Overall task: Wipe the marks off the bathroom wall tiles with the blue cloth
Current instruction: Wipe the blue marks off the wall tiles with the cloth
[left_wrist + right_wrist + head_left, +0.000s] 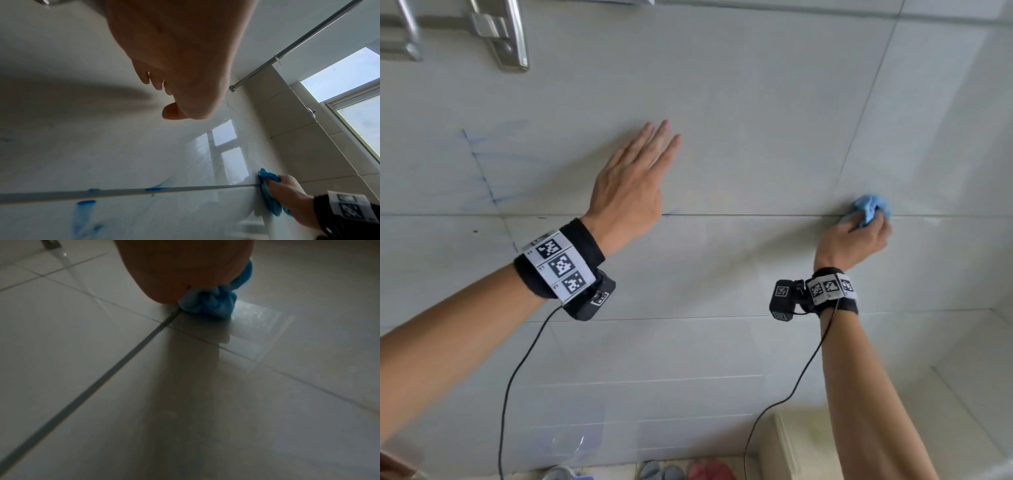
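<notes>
My right hand (861, 233) grips a bunched blue cloth (870, 208) and presses it on the pale wall tiles (739, 120) at a horizontal grout line, on the right side. The cloth (207, 305) pokes out past my curled fingers in the right wrist view, and the left wrist view shows the cloth (267, 191) against the wall. My left hand (633, 178) lies flat on the wall with straight fingers, holding nothing. Faint blue marks (482, 164) streak the tiles at the far left. More blue marks (84, 209) lie along and under the grout line.
A metal rack (493, 31) is fixed to the wall at the top left. A rail (298, 43) and a window (353, 91) are off to the right. Slippers (688, 471) and a cream bin (791, 445) sit on the floor below.
</notes>
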`<state>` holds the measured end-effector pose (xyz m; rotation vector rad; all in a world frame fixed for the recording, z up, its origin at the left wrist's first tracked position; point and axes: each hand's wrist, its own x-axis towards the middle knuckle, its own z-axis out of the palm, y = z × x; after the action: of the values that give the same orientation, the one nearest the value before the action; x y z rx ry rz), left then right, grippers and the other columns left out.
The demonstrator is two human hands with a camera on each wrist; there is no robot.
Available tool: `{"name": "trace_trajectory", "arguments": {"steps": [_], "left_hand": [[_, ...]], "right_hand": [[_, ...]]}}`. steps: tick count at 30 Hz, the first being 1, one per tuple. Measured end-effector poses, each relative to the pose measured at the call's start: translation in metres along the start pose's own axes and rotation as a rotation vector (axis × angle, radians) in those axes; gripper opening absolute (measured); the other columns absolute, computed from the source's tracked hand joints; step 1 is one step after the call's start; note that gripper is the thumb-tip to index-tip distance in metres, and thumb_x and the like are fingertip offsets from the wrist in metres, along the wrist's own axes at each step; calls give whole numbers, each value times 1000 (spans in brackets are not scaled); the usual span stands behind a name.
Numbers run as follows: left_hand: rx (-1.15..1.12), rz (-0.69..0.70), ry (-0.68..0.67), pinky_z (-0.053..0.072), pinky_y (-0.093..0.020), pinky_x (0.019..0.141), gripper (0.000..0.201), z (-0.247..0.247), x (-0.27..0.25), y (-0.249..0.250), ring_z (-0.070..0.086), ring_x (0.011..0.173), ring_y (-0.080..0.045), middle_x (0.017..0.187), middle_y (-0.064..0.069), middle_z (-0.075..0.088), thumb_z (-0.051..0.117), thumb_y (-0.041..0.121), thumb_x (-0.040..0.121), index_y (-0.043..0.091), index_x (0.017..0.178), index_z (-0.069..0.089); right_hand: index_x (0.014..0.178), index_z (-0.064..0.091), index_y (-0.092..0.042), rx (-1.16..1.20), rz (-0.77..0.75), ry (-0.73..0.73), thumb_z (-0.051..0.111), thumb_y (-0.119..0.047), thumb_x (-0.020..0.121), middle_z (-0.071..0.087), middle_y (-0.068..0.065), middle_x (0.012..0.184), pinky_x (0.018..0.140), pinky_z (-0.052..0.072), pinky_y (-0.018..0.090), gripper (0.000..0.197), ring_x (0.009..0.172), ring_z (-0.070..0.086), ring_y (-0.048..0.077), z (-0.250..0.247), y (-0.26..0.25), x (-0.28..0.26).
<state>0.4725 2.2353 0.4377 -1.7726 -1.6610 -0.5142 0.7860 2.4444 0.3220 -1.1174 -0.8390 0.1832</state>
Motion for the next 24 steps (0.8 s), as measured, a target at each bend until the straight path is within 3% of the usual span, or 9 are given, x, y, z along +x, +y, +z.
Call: {"name": "trace_trajectory", "arguments": {"steps": [3, 7, 11, 15, 18, 21, 24], "left_hand": [[-4, -48, -50, 18, -42, 131, 83, 9, 10, 10, 10, 162, -26, 175, -9, 13, 50, 4, 91, 15, 167, 20], [26, -105, -66, 23, -46, 129, 83, 16, 12, 24, 9, 162, -31, 175, -13, 11, 52, 7, 90, 13, 167, 21], [17, -157, -43, 27, -49, 125, 80, 20, 16, 45, 15, 161, -31, 174, -15, 14, 55, 7, 91, 8, 165, 24], [-3, -130, -24, 28, -50, 124, 77, 19, 20, 68, 16, 161, -29, 174, -11, 17, 54, 7, 91, 9, 164, 28], [-17, -123, -11, 27, -49, 125, 78, 16, 18, 74, 15, 161, -29, 174, -10, 17, 53, 7, 91, 11, 165, 27], [-15, -131, -12, 25, -47, 127, 78, 14, 9, 75, 15, 161, -29, 175, -9, 16, 51, 7, 92, 12, 165, 26], [-16, -136, -11, 23, -46, 128, 79, 13, 2, 74, 16, 161, -31, 174, -10, 17, 51, 5, 92, 12, 165, 25]], "right_hand": [[129, 64, 3, -81, -40, -56, 54, -11, 98, 57, 19, 139, 106, 42, 35, 36, 121, 51, 40, -2, 10, -13], [129, 64, 4, -141, -199, -225, 54, 4, 88, 57, 20, 137, 111, 40, 44, 42, 128, 46, 40, -5, 7, -54], [128, 64, 4, -193, -454, -460, 58, 11, 85, 59, 17, 135, 113, 41, 43, 45, 130, 45, 39, -19, 3, -83], [126, 66, -2, -281, -701, -569, 59, 6, 85, 64, 11, 131, 104, 51, 40, 42, 127, 50, 35, -43, 13, -36], [124, 68, -1, -309, -519, -480, 54, 9, 87, 65, 11, 132, 105, 44, 32, 41, 127, 51, 35, -61, 32, 7], [122, 68, 1, -247, -359, -414, 48, 9, 86, 67, 13, 129, 108, 42, 37, 42, 123, 53, 37, -54, 36, 13], [122, 68, 1, -192, -365, -429, 51, 12, 86, 67, 15, 127, 112, 39, 34, 41, 123, 53, 36, -46, 25, -11]]}}
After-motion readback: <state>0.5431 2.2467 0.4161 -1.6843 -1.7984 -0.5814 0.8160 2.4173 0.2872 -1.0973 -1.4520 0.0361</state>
